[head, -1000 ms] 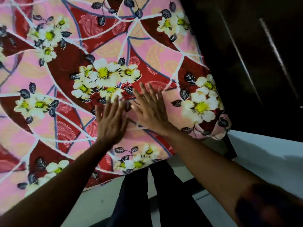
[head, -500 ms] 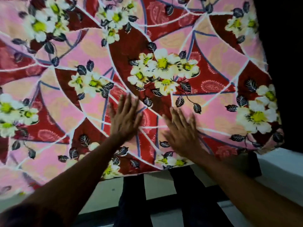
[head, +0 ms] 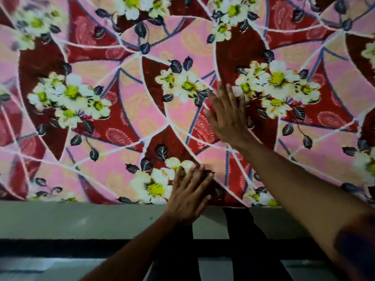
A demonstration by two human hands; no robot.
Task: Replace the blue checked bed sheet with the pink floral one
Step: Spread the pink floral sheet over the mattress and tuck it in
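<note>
I have 2 bare arms stretched forward. My left hand (head: pixel 190 196) is nearer me, palm down, its fingers (head: pixel 197 177) straight and close together. My right hand (head: pixel 229 118) lies farther ahead, palm down, fingers straight and slightly spread, forearm angling in from the right.

A pink and dark red cotton sheet printed with white, yellow-centred flowers and dark leaves (head: pixel 142 110) fills the upper two thirds of the frame, its lower edge running straight across above a plain grey band (head: pixel 81 220) and a black stripe (head: pixel 60 246). The left grip (head: pixel 188 197) lies flat on the cloth at that lower edge, centre frame, fingers straight and close together. The right grip (head: pixel 229 116) presses flat higher up and to the right, fingers spread beside a flower cluster.
</note>
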